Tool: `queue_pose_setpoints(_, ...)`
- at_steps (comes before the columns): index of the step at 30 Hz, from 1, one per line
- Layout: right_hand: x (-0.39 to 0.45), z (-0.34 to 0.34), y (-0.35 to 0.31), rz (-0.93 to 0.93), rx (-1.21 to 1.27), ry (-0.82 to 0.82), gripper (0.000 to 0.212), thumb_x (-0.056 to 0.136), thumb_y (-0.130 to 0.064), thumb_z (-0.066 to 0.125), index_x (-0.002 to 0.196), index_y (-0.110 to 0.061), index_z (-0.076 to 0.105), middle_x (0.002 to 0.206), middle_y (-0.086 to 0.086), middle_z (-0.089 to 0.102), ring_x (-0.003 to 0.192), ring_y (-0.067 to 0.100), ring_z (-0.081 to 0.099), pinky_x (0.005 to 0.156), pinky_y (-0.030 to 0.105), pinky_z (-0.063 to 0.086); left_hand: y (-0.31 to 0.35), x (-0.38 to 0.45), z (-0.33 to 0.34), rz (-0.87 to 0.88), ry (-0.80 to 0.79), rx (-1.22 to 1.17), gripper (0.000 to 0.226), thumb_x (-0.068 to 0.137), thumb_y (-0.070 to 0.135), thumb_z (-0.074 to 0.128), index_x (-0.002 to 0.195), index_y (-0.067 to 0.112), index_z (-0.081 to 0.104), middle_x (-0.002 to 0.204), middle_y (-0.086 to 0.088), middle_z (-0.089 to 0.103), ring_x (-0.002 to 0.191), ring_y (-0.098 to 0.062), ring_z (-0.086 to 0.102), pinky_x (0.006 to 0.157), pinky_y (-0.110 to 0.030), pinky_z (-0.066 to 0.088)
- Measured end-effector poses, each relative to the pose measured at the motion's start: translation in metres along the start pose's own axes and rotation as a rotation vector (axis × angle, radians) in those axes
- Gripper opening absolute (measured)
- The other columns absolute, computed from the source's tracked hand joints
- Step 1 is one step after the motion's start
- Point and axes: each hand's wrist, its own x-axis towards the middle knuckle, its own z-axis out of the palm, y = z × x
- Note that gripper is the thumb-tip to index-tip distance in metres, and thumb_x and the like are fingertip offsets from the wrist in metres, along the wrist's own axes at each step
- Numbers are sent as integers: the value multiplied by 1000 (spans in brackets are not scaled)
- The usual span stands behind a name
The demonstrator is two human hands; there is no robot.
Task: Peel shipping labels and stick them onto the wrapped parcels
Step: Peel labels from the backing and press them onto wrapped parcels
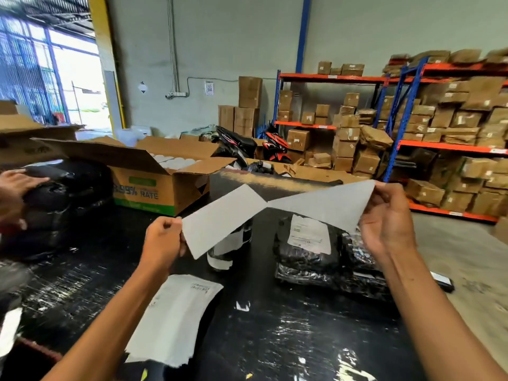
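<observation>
Left hand (165, 237) pinches blank white label (220, 218) | right hand (387, 218) pinches translucent backing (327, 204) | joined mid-air

Print on the parcel label (309, 234) too blurred to read; another person's hand (16, 188) cut off at left edge

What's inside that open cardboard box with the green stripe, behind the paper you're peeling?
Inside the open cardboard box the tops of white rolls, packed side by side, show. Its raised flap and walls cover the rest, so how deep they go is hidden.
</observation>
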Motion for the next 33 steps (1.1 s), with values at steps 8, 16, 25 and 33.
queue_pose_setpoints(8,-25,3,43,190,-632,-204,26,90,0,48,69,-2,63,53,6,64,49,16,55,48,20,49,22,17,-2,246,15,-89,17,99,28,45,97,12,52,67,-8,62,33,-8,50,34,-17,36)
queue_pose_setpoints(16,-78,10,149,665,-1112,-659,28,89,-5,47,68,-13,64,62,2,66,51,7,60,56,21,50,18,-1,5,359,-249,-163,14,98,27,47,89,18,53,71,-15,66,57,-26,71,49,-28,53)
queue_pose_setpoints(25,-120,13,203,420,-1400,-558,26,77,-26,73,56,-22,59,49,-5,60,46,7,55,53,21,45,-2,-13,11,468,-307,-80,10,93,23,57,91,14,61,83,6,72,81,-4,71,65,-20,56)
queue_pose_setpoints(33,-109,22,130,312,-363,51,47,78,-45,57,107,-9,66,97,15,75,86,23,71,81,35,55,-26,-25,32,795,-503,-13,29,89,36,61,108,15,66,103,15,68,96,5,66,85,-16,53)
